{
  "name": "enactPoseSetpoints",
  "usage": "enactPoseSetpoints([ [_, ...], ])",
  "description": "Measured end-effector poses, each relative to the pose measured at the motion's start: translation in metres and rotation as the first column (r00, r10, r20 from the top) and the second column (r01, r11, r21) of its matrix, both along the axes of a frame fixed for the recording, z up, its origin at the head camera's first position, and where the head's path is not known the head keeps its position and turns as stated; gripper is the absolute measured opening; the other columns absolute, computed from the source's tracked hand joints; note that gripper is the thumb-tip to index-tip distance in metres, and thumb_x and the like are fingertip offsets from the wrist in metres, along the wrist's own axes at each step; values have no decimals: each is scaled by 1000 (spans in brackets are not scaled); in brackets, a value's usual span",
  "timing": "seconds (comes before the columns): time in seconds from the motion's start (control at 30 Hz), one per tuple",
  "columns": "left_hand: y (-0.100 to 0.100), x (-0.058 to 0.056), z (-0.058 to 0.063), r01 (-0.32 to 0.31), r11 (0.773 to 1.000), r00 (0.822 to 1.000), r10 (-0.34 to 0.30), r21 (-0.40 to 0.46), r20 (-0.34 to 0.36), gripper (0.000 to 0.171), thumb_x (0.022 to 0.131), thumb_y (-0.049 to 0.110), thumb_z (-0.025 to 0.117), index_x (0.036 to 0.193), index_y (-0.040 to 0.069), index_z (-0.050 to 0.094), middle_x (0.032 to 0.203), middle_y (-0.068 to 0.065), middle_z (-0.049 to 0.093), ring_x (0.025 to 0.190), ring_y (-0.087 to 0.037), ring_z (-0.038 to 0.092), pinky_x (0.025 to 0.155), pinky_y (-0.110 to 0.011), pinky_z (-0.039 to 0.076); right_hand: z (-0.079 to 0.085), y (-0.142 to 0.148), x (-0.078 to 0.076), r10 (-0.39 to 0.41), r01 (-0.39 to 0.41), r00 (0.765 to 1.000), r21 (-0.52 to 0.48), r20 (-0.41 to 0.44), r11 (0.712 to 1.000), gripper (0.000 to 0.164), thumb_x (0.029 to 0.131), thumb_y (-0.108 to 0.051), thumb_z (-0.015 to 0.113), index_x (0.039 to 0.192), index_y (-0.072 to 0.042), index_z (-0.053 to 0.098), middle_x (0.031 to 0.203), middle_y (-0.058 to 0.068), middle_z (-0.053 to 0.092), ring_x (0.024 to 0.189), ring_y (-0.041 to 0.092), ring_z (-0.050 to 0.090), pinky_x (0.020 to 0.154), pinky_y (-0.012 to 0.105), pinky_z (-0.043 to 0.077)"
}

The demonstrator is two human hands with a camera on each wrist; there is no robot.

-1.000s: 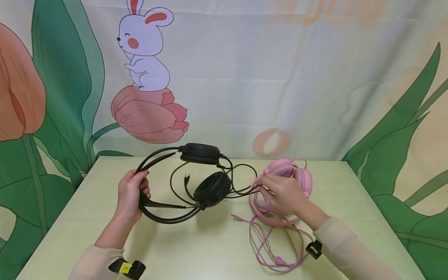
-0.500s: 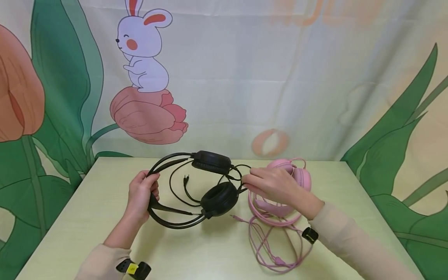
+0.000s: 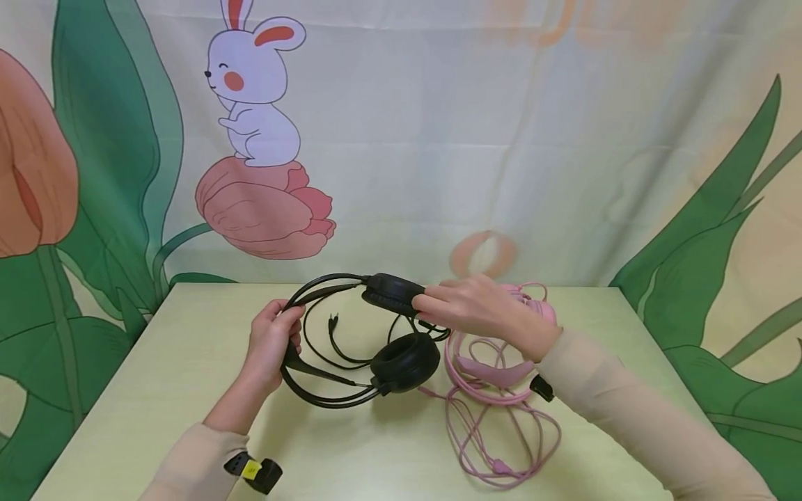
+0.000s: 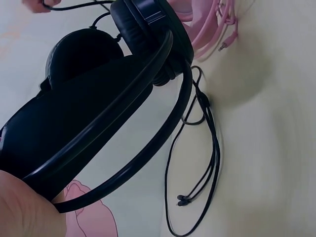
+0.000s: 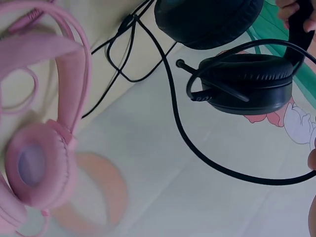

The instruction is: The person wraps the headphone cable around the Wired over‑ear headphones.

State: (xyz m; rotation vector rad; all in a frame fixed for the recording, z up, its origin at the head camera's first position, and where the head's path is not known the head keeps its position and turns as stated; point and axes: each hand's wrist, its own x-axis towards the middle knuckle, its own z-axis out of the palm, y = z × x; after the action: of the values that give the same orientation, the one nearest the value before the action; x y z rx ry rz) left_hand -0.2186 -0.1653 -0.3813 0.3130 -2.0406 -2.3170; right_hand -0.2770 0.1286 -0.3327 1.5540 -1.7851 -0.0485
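My left hand (image 3: 269,341) grips the headband of a black headset (image 3: 407,365), lifted above the table with its ear cups towards the right. A thin microphone boom (image 5: 217,84) shows beside one cup in the right wrist view. My right hand (image 3: 470,303) is at the far ear cup in the head view and pinches the headset's black cable (image 5: 281,181), which curves up to the fingertips. Most of those fingertips are cut off in the right wrist view. Behind the headset, the rest of the cable lies in loose loops, ending in a forked plug (image 3: 333,321).
A pink headset (image 3: 495,376) lies on the right of the pale table (image 3: 351,459), partly under my right forearm. Its pink cable (image 3: 501,467) is coiled in front of it. A printed cloth (image 3: 401,139) with a rabbit and tulips hangs behind the table.
My left hand has carried the black headset to the right. The right hand has moved left from over the pink headset to the black headset's far ear cup.
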Motion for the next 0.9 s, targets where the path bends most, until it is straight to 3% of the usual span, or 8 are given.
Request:
enactPoseSetpoints([
  [0.17,5,-5,3,17,1000,1000,-17,-21,-21,14,89,16,52,84,8,42,56,4,35,46,-9,32,46,-23,30,7,-10,-6,-7,12,997,66,-76,998,27,86,-31,61,78,-12,43,60,-5,37,45,10,33,38,22,18],
  [0.33,8,-8,5,37,999,999,-38,-39,-29,13,89,15,52,86,7,43,57,4,36,46,-9,32,47,-23,30,12,-17,-10,-8,14,998,101,-65,995,33,83,-34,65,76,-12,42,59,-5,37,44,9,32,40,22,16],
  [0.63,13,-8,8,67,995,997,-70,-71,-37,12,88,15,52,87,6,43,58,4,37,46,-9,33,47,-22,30,18,-30,-9,-54,61,998,185,-44,981,29,86,-37,60,79,-13,45,60,-5,42,44,10,39,38,22,22],
  [0.9,19,-8,10,96,992,994,-100,-81,-46,12,88,14,52,92,5,45,58,4,36,47,-9,33,46,-22,29,20,-40,-7,-131,139,990,291,-47,947,29,88,-41,56,83,-13,51,63,-5,50,47,11,47,38,24,31],
])
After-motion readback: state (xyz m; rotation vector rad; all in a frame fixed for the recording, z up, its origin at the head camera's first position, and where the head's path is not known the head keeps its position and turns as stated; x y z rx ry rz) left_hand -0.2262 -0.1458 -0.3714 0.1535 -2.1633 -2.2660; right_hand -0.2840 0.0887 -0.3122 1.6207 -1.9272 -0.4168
